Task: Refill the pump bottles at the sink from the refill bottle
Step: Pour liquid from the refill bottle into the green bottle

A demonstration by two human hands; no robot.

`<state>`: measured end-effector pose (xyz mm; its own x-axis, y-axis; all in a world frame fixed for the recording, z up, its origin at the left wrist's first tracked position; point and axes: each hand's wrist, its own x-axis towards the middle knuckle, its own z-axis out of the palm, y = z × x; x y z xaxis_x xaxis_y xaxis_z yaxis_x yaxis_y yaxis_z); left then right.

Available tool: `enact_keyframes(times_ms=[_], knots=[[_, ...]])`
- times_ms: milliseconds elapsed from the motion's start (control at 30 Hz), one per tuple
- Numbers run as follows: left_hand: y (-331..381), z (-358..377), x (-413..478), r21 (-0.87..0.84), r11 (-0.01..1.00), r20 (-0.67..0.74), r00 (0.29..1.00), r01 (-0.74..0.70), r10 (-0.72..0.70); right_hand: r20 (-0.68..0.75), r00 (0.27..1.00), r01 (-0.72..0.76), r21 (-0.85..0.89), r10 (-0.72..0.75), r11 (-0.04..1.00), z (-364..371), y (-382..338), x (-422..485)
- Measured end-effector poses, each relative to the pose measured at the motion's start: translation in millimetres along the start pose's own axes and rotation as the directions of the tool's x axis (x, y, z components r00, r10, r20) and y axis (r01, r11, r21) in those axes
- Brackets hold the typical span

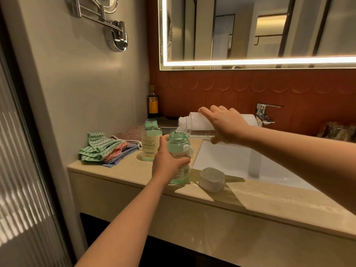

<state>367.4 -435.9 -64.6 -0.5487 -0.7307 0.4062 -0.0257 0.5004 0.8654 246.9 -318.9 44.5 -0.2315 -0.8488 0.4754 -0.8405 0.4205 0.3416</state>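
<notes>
My right hand (225, 126) grips a clear refill bottle (194, 124) tipped on its side, mouth to the left. A thin stream of clear liquid runs from that mouth into the open neck of a green pump bottle (178, 149). My left hand (167, 160) wraps around this green bottle, which stands upright on the counter's front edge beside the sink. Behind it to the left a second green bottle (151, 140), labelled YAPING, stands upright with its top off. A white cap (212, 179) rests on the counter just right of the held bottle.
The white sink basin (231, 160) lies under my right forearm, with a chrome tap (264, 113) behind. Folded cloths (105, 149) lie on the beige counter (250, 197) at left. A dark bottle (153, 102) and stacked plates (169, 124) stand in the back corner.
</notes>
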Motion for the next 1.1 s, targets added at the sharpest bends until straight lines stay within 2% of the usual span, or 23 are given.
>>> enact_keyframes(times_ms=[1100], knots=[[-5.7,1.2,2.0,0.002,1.000,0.003,1.000,-0.006,0.006,0.014,1.000,0.006,-0.040,-0.005,0.999,-1.2,0.2,1.4]])
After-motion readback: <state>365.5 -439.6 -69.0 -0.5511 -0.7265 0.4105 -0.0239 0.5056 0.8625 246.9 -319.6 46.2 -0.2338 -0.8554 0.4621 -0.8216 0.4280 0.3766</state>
